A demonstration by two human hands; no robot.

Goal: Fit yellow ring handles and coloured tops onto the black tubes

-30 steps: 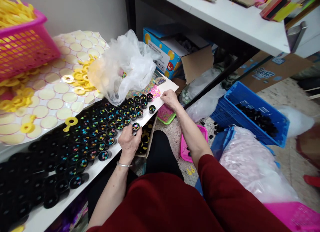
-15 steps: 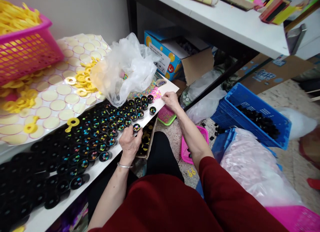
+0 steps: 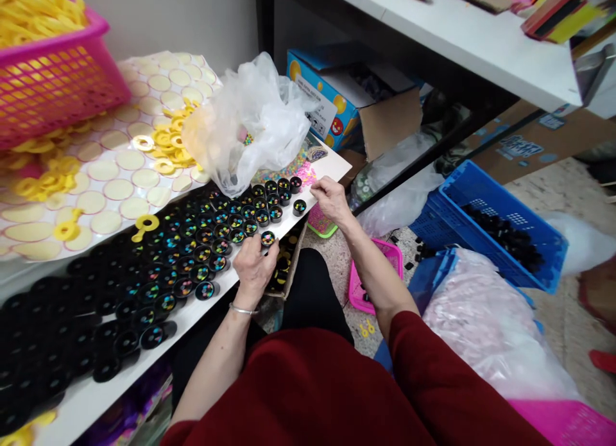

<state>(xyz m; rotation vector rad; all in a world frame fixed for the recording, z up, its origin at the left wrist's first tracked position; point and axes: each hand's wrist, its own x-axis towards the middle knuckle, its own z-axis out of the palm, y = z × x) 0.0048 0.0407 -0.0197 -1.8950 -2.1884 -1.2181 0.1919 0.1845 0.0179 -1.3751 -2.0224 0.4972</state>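
Many small black round cups (image 3: 192,253) stand in rows on a white board (image 3: 192,317); several hold coloured beads. My left hand (image 3: 253,266) grips one bead-filled cup (image 3: 267,239) at the board's near edge. My right hand (image 3: 330,197) hovers over the board's right end with its fingers pinched together, beside another filled cup (image 3: 299,206) and a pile of coloured beads (image 3: 293,170). What the pinch holds is too small to see.
A crumpled clear plastic bag (image 3: 250,122) lies behind the cups. Yellow rings (image 3: 168,141) lie on a sheet of round stickers; a pink basket (image 3: 52,80) sits at left. A blue crate (image 3: 491,221) of black parts, a pink tray (image 3: 380,266) and a blue box (image 3: 327,109) stand at right.
My right hand has lifted slightly off the board and drawn back from the bead pile. My left hand stays on the same cup.
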